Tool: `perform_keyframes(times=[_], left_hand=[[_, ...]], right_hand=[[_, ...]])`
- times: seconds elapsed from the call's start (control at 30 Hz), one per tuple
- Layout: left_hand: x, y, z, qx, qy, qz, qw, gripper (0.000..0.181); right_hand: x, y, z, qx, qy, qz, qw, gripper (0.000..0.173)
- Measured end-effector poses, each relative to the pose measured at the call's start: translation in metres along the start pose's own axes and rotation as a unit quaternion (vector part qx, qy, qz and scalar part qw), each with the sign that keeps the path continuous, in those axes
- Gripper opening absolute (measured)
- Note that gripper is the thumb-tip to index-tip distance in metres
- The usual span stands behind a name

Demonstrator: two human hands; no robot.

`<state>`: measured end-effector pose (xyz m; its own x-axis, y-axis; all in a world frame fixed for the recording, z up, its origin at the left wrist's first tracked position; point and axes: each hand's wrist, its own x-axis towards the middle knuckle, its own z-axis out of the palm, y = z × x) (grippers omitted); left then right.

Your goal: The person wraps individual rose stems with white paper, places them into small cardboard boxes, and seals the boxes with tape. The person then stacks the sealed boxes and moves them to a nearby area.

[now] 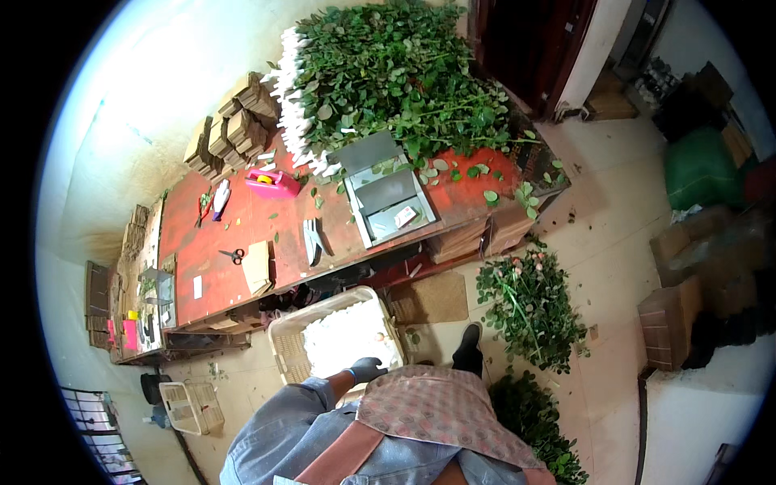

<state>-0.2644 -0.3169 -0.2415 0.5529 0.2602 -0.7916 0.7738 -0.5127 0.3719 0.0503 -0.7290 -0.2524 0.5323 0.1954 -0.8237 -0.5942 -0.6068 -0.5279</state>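
My left hand (pixel 367 370), in a dark grey glove, hangs at the near edge of a cream plastic crate (pixel 285 344), close to my apron. White wrapped or netted items (pixel 348 339) fill much of that crate. Nothing shows in the hand's fingers. My right hand is out of view, hidden below or behind my apron. Ahead stands a red-topped table (pixel 291 209) with a metal tray-like stand (pixel 394 200), a grey stapler (pixel 313 241), black-handled scissors (pixel 233 256), cardboard pieces (pixel 257 267) and a pink tape dispenser (pixel 273 183).
Leafy rose stems (pixel 388 79) with white-wrapped heads cover the table's far end. Cardboard stacks (pixel 233 136) stand by the wall. Bunches of roses (pixel 527 303) lie on the floor at right, near my shoe. Another plastic crate (pixel 193 407) and cardboard boxes (pixel 670 324) stand further off.
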Motion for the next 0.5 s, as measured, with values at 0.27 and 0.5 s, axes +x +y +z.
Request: perform_keyframes(times=[0.27, 0.5], left_hand=[[-0.005, 0.005, 0.057, -0.222, 0.054, -0.005, 0.974, 0.039], [0.006, 0.084, 0.008, -0.307, 0.171, 0.027, 0.936, 0.041]], right_hand=[[0.148, -0.076, -0.06, -0.437, -0.075, -0.378, 0.813, 0.017], [0.217, -0.286, 0.052, -0.144, -0.165, -0.167, 0.961, 0.024]])
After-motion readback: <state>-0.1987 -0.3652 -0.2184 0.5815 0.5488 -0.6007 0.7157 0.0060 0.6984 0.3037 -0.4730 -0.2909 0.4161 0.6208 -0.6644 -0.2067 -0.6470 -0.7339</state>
